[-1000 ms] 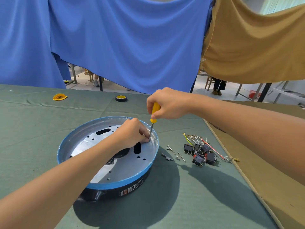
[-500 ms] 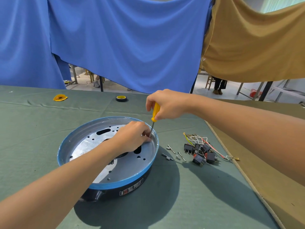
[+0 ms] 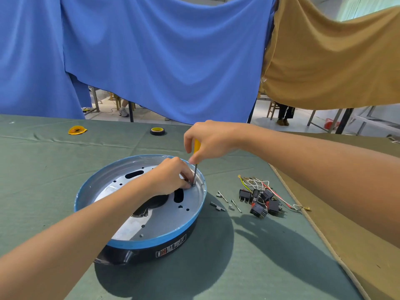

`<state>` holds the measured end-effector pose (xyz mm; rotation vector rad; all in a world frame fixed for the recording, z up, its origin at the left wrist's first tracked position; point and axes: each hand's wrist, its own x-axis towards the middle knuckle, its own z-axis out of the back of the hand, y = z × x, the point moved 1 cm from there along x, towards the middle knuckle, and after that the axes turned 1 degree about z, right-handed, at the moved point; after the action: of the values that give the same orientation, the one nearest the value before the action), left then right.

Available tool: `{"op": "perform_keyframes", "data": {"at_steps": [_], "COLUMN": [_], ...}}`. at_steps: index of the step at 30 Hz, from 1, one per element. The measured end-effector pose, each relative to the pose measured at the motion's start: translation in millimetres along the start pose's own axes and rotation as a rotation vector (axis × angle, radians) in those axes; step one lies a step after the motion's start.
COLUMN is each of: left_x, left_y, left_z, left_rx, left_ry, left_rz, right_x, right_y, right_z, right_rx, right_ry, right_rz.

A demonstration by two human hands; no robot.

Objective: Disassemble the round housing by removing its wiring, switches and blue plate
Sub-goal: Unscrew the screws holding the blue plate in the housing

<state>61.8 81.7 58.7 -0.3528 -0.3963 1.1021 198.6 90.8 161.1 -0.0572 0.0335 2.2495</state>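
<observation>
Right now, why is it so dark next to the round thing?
Head view: that is the shadow of the housing, falling on the cloth toward the camera and rightward; the shadow of the right arm lies near the switches; so the light likely comes from the far left.

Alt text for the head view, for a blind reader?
A right hand holds a yellow-handled screwdriver upright inside a round blue-rimmed housing, the left hand curled at its tip. Switches with wires and loose screws lie beside it on green cloth.
</observation>
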Motion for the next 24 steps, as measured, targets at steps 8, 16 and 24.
{"op": "perform_keyframes", "data": {"at_steps": [8,16,24], "left_x": [2.2,3.6,4.4], "left_y": [0.6,1.3,2.7], "left_z": [-2.6,-2.6,-2.8], "left_rx": [0.019,0.006,0.005], "left_ry": [-0.011,-0.010,-0.001], "left_rz": [0.014,0.020,0.046], "right_x": [-1.6,3.4,5.1], "right_y": [-2.4,-7.5,-0.4], "right_z": [0.3,-1.0,4.8], "right_rx": [-0.030,-0.141,-0.054], "right_ry": [-0.035,-0.045,-0.050], "right_rz": [0.010,-0.090,0.039]}}
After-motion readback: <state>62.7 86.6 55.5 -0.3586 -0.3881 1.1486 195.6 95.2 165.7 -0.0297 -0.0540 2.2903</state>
